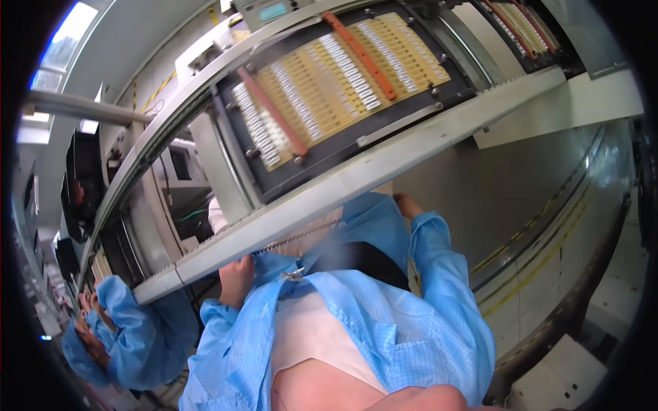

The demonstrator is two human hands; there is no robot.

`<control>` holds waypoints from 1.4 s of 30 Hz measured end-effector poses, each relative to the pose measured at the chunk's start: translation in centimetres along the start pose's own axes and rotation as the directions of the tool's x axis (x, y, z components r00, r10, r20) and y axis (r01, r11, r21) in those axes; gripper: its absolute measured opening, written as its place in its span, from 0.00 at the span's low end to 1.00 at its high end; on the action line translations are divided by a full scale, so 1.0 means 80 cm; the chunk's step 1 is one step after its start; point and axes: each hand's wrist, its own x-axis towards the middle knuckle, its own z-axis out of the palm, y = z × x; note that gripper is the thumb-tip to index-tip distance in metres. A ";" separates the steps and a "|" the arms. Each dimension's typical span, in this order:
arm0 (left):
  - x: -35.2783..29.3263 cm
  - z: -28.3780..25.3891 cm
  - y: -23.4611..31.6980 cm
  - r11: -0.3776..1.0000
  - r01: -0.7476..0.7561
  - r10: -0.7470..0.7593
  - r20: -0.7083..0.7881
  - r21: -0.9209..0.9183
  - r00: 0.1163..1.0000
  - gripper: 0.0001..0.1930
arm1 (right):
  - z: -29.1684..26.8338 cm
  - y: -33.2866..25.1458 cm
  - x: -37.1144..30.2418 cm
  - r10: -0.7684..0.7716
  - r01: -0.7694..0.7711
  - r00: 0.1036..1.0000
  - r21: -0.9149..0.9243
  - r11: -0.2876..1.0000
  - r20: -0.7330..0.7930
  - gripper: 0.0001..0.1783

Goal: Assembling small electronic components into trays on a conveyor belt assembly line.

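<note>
My left hand [236, 276] is beside the near rail of the conveyor [363, 171], its fingers curled in; whatever they may hold is hidden. A dark coiled cord [298, 238] runs close by it, along the underside of the rail. Hanging low at my right side, my right hand [407, 205] shows only in part past the blue sleeve, and its fingers cannot be made out. On the conveyor, ahead of both hands, lies a dark carrier frame [322, 154] with a yellow circuit board panel [299, 75] bearing rows of white parts. Two orange-red bars [360, 55] [274, 113] cross the panel.
Another loaded carrier [524, 27] stands farther right on the line. At the left, a co-worker in blue [147, 335] leans at the conveyor. An instrument with a small lit screen [273, 11] sits behind the rail. Yellow-black tape [528, 236] marks the floor at right.
</note>
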 end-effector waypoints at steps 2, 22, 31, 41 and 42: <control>0.007 0.006 -0.004 0.999 -0.027 0.026 0.034 0.023 0.999 0.13 | -0.025 -0.008 0.020 0.014 -0.049 0.990 -0.254 0.966 -0.138 0.16; 0.021 0.049 0.034 0.874 0.483 -0.468 0.173 -0.050 0.866 0.13 | 0.015 -0.246 0.232 -0.048 0.075 0.997 -0.480 0.874 0.068 0.12; 0.045 0.066 0.060 0.929 0.357 -0.331 0.217 -0.096 0.918 0.16 | 0.052 -0.315 0.273 -0.187 0.223 0.974 -0.453 0.863 0.125 0.12; 0.038 0.071 0.065 0.929 0.333 -0.292 0.235 -0.160 0.927 0.22 | 0.092 -0.312 0.297 -0.263 0.294 0.956 -0.361 0.885 0.133 0.12; 0.034 0.071 0.066 0.932 0.334 -0.290 0.267 -0.139 0.919 0.22 | 0.100 -0.306 0.297 -0.265 0.298 0.954 -0.347 0.889 0.139 0.12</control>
